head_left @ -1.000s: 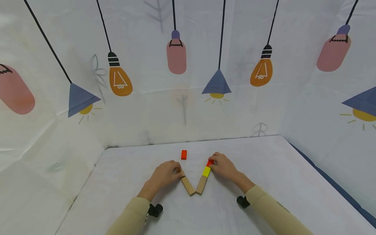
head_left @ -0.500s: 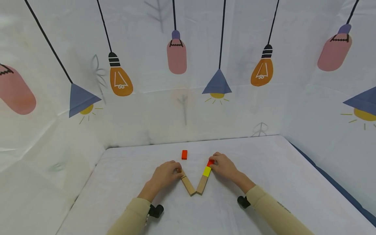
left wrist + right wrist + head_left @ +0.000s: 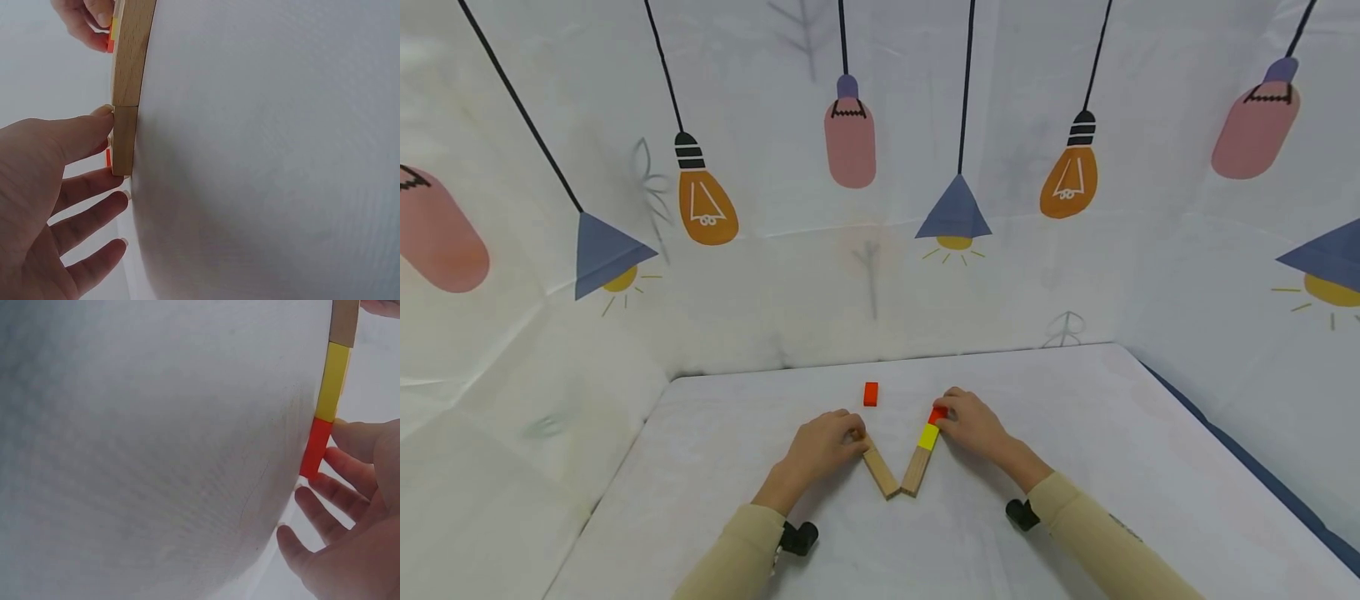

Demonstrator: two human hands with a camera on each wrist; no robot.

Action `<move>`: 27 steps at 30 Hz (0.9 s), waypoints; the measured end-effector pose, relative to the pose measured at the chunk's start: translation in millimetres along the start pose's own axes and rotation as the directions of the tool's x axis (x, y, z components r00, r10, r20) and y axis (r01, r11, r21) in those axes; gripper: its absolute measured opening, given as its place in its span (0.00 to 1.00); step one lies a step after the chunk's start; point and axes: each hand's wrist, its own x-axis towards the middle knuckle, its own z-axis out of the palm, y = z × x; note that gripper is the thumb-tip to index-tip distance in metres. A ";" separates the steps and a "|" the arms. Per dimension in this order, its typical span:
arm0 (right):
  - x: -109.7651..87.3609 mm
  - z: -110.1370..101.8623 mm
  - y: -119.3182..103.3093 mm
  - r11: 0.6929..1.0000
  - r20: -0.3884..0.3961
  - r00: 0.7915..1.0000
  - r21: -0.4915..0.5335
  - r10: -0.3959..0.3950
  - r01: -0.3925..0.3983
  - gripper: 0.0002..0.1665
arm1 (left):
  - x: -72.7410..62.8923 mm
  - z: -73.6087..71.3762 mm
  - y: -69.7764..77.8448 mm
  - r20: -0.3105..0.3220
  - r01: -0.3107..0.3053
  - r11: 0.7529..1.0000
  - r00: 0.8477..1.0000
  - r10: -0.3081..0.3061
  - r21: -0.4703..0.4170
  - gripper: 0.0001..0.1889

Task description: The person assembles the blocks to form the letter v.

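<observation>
In the head view, wooden blocks form a V on the white table. My left hand (image 3: 823,446) pinches a short plain wooden block (image 3: 125,140) that lies end to end with a longer wooden block (image 3: 882,473). My right hand (image 3: 973,423) holds a red block (image 3: 317,447) between thumb and fingers at the top of the other arm of the V. Below that red block come a yellow block (image 3: 928,437) and a plain wooden block (image 3: 915,472), all in line. The fingers partly cover the short wooden block and the red one in the head view.
A second red block (image 3: 871,394) lies apart, beyond the V's opening. The white table (image 3: 1037,383) meets a white wall sheet (image 3: 775,292) printed with hanging lamps. Each wrist carries a small black camera, such as the left wrist camera (image 3: 799,539).
The dark gap between the two wooden blocks on the left arm has closed as my left hand pressed the short one along. My right hand and the other blocks have hardly moved.
</observation>
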 end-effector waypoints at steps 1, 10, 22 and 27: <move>0.0 -0.2 -0.4 1.000 0.003 1.000 0.002 0.002 -0.002 0.18 | -0.2 0.0 -0.1 -0.002 -0.002 1.000 1.000 0.002 0.002 0.09; 0.3 -0.1 -1.1 1.000 0.000 1.000 0.006 0.003 -0.003 0.18 | 0.5 0.7 -0.8 0.002 0.003 1.000 1.000 -0.003 0.025 0.09; -1.2 -0.2 -0.1 1.000 -0.008 1.000 0.010 -0.011 0.011 0.19 | -1.3 -0.2 1.6 0.003 -0.008 0.998 1.000 0.008 0.057 0.09; -1.5 -0.1 -0.8 1.000 -0.006 1.000 0.003 -0.014 0.014 0.18 | -2.2 -2.3 3.1 0.005 -0.015 0.997 1.000 0.015 0.081 0.10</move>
